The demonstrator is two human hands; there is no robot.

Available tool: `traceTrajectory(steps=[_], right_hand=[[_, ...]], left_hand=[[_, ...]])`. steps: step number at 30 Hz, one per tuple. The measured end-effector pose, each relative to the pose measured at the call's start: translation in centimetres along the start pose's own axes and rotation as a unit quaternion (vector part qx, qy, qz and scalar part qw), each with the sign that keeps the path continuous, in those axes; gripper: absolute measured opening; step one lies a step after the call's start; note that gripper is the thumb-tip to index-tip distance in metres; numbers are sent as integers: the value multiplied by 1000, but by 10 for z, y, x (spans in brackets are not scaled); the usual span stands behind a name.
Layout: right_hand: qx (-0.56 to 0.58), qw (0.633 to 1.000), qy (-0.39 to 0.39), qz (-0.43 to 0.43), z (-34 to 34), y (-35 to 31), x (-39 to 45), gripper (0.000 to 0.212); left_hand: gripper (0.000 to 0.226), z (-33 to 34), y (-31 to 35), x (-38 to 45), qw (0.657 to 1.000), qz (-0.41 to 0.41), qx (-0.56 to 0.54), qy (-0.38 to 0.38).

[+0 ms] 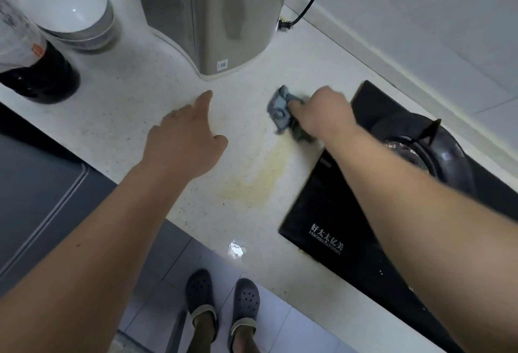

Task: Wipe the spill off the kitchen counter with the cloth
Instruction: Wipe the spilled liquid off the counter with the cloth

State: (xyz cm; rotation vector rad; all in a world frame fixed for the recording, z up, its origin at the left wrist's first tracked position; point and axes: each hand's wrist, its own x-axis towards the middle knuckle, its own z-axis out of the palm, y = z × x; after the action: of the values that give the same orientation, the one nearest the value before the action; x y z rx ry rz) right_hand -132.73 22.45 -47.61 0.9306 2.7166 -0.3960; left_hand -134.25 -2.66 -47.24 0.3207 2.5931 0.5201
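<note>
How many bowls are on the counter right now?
2 that I can tell: white bowls nested in one stack at the counter's far left corner, behind the dark bottle. The lower bowl shows only its rim; more could be hidden underneath.

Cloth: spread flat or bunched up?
Bunched. The cloth sits crumpled in folds under the right hand, which grips it at the far end of the yellowish spill, not laid flat.

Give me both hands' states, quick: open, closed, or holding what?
Left hand: open, fingers spread over the counter, holding nothing.
Right hand: closed on the cloth, pressing it on the counter beside the yellowish spill.
</note>
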Motion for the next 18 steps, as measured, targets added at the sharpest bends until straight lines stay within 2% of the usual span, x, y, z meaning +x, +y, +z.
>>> traceTrajectory(steps=[6,10,14,18], right_hand=[[-1,998,-22,-63,38,-24,-80,52],[-7,983,-42,-179,61,-54,-117,45],[-54,919,-49,-388,81,-54,-146,41],[-103,856,-130,-490,53,-15,-132,40]], left_hand=[[84,2,-13,-16,1000,0,-23,20],[86,2,-27,-28,996,-27,-59,55],[81,0,-35,-38,993,-48,-84,61],[80,-2,-29,-42,994,-57,-77,48]])
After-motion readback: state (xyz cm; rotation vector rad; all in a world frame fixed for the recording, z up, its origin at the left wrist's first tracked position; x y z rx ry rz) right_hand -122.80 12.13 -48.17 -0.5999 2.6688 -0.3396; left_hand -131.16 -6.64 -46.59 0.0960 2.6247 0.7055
